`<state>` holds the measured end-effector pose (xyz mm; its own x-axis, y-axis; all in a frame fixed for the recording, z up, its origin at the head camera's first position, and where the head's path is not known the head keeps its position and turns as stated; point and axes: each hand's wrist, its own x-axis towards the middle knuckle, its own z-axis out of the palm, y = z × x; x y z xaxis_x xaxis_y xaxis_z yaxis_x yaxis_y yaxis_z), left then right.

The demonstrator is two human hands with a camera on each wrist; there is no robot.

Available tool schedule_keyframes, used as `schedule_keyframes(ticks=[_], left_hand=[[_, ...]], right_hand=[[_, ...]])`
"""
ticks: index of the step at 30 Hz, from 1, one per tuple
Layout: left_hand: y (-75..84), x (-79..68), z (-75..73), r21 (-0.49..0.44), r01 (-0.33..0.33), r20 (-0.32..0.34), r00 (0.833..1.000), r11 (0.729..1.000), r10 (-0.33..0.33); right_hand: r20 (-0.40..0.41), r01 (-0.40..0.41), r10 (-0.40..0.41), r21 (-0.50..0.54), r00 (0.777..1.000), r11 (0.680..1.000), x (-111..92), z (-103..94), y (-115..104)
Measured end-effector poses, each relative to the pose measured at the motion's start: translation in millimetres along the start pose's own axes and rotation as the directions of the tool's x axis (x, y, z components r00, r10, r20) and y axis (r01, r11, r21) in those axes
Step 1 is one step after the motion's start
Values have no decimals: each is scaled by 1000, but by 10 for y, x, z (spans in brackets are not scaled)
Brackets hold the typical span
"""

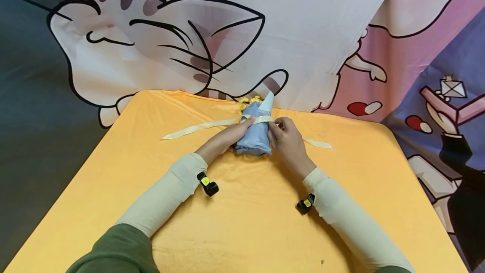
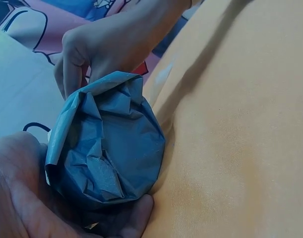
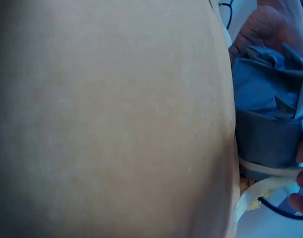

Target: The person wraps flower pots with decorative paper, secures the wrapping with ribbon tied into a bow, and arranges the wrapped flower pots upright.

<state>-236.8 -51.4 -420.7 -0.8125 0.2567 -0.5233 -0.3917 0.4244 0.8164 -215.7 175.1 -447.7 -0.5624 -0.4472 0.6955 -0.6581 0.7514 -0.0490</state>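
Note:
A small bouquet wrapped in blue paper [image 1: 253, 138] lies near the table's far edge, its yellow flowers [image 1: 244, 103] pointing away. A pale cream ribbon [image 1: 201, 127] crosses the wrap, with one tail stretching left and the other end [image 1: 318, 143] showing beyond the right hand. My left hand [image 1: 224, 139] grips the bouquet from the left, thumb over the ribbon. The left wrist view shows the folded paper base [image 2: 126, 144], with left fingers beneath it. On the right side, my right hand [image 1: 289, 142] pinches the ribbon beside the wrap; its fingertips are partly hidden.
An orange cloth [image 1: 242, 214] covers the table. Directly behind its far edge hangs a printed cartoon backdrop [image 1: 310, 24]. Both forearms reach over the cloth, each with a black wrist camera [image 1: 208, 185].

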Motion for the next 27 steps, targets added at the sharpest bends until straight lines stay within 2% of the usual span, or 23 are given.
schedule_keyframes(ticks=[7,10,15,22,27], left_hand=[[12,-18,6,18,-14,-12,1000,1000,14],[5,-19,15,11,-27,-12,1000,1000,28],[-4,-21,29,15,-50,-9,999,999,50],[14,-17,27,49,9,-44,999,999,-7],[21,-5,32,65,18,-66,998,998,-14]], right_hand=[[10,79,-78,-181,997,980,60,-73,-59],[27,95,-91,-220,995,971,77,-87,-65],[64,98,-85,-226,994,969,56,-80,-55],[79,108,-92,-223,993,969,37,-79,-33],[80,92,-78,-196,994,976,38,-83,-27]])
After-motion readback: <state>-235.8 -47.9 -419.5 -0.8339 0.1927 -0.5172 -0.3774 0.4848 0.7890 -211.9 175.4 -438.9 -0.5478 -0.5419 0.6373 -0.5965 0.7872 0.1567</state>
